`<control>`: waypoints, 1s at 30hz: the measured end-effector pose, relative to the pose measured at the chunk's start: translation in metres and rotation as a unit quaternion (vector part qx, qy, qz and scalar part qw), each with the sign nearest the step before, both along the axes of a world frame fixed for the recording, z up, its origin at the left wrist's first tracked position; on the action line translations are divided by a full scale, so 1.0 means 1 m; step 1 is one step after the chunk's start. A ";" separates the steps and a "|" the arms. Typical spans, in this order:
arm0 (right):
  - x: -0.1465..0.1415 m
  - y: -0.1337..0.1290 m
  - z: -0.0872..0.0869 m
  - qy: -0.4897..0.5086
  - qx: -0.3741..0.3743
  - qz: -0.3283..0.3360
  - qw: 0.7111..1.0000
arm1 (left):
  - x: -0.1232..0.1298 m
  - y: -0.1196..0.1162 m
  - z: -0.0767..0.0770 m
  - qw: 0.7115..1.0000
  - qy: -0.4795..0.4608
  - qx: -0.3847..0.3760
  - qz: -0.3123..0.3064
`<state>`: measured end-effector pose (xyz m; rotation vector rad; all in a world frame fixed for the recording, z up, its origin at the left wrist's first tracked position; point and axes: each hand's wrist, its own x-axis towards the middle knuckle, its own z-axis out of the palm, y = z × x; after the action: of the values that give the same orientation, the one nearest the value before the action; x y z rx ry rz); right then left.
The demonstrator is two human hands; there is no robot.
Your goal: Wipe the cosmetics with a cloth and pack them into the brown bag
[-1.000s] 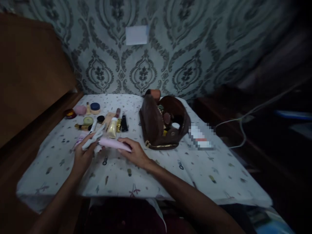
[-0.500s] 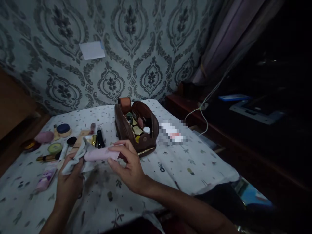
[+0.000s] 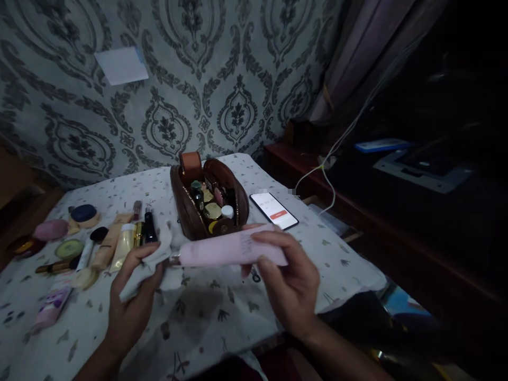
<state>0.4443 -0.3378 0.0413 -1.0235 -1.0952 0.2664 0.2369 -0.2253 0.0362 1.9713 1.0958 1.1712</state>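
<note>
A long pale pink tube (image 3: 222, 250) lies level in my right hand (image 3: 291, 275), the fingers and thumb closed around its flat end. Its silver neck points left, toward a crumpled white cloth (image 3: 147, 267). That cloth is pinched in my left hand (image 3: 137, 288), with a loose flap standing up near the tube's neck. Whether the cloth touches the neck I cannot tell. Behind the tube stands an unzipped brown bag (image 3: 186, 206), filled with jars and small bottles, among them one with a white cap (image 3: 227, 211).
Several cosmetics lie at the left, including a cream tube (image 3: 124, 246), a green round jar (image 3: 69, 248) and a purple-pink tube (image 3: 51, 307). A lit phone (image 3: 273, 209) rests right of the bag. White cables (image 3: 329, 174) hang beyond the patterned tablecloth (image 3: 337, 264).
My right hand has moved right with the pink tube, drawing its neck out of the cloth. The left hand has shifted slightly right, still holding the cloth. The view has turned a little.
</note>
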 end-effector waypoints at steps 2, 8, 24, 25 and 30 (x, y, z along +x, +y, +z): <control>0.017 0.002 0.013 -0.017 0.019 -0.066 0.997 | 0.009 0.007 0.013 0.998 0.029 0.042 -0.028; 0.063 0.032 0.051 -0.135 0.002 -0.113 0.984 | 0.030 0.038 0.034 0.945 0.208 0.189 -0.167; 0.078 0.131 0.047 -0.397 -0.151 0.158 0.892 | 0.031 0.047 0.016 0.929 0.219 0.244 -0.174; 0.078 0.134 0.046 -0.405 -0.158 0.166 0.885 | 0.031 0.047 0.015 0.928 0.217 0.247 -0.176; 0.079 0.147 0.049 -0.412 -0.195 0.173 0.873 | 0.029 0.047 0.013 0.923 0.230 0.247 -0.187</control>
<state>0.5232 -0.1908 0.0902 -1.3418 -2.0749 0.3590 0.2656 -0.1780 0.0493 2.8012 0.6024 0.8443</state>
